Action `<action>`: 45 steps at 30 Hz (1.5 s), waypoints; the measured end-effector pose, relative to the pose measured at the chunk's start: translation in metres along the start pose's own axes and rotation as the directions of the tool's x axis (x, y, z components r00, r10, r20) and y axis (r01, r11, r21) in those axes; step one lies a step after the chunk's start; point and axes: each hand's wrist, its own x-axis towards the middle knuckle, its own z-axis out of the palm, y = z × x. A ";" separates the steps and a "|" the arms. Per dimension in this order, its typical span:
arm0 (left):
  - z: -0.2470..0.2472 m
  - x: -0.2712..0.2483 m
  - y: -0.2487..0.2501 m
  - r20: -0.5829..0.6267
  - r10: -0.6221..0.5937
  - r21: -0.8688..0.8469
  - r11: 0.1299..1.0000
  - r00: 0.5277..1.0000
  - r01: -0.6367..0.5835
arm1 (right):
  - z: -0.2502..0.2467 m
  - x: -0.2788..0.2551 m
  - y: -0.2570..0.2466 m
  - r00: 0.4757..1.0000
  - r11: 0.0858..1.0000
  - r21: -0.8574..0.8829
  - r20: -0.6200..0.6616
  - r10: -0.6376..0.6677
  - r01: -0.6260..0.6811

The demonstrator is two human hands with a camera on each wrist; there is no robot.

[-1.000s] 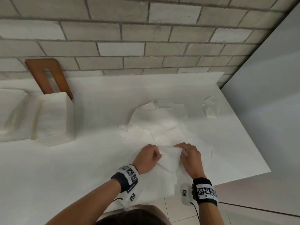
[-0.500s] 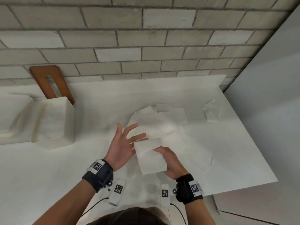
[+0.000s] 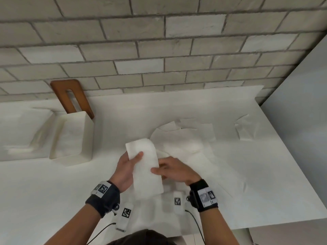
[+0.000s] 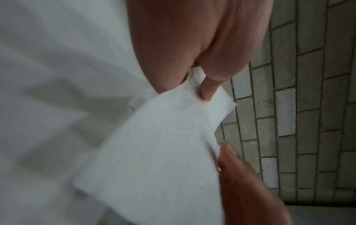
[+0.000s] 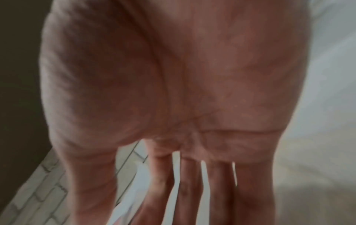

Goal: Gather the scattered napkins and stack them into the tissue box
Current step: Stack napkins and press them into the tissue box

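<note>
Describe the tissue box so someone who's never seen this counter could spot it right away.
Start at the grey brick wall, then drop to the white counter below it. On the counter's left side, in front of a leaning brown wooden board, stands the open white rectangular tissue box. Unlike the flat white napkins lying to its right, it has upright walls.

White folded napkin [image 3: 145,167], plain. More white napkins [image 3: 185,138] on my white tabletop [image 3: 44,191]. Tissue box [image 3: 86,138] off-white. Brown wooden board [image 3: 70,96] behind it. Wall [image 3: 159,50] of pale grey bricks, darker grout. My wristbands [image 3: 104,197] black, with black-and-white square-patterned tags.
</note>
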 end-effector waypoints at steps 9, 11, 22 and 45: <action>-0.021 0.018 0.013 -0.149 -0.015 -0.057 0.998 0.989 0.007 | -0.042 0.090 0.018 0.785 0.637 -0.675 -0.595 -0.173 -0.372; -0.022 0.020 0.011 -0.151 -0.018 -0.053 0.999 0.988 0.010 | -0.041 0.092 0.017 0.823 0.611 -0.698 -0.553 -0.129 -0.373; -0.008 0.022 0.019 -0.088 -0.027 -0.096 0.995 0.996 0.019 | 0.006 0.019 -0.067 0.748 0.916 0.068 -0.603 -0.278 0.395; -0.058 0.015 0.054 -0.017 -0.002 0.128 0.992 1.000 0.004 | 0.000 0.104 -0.082 0.921 0.674 -0.642 0.141 -0.364 0.365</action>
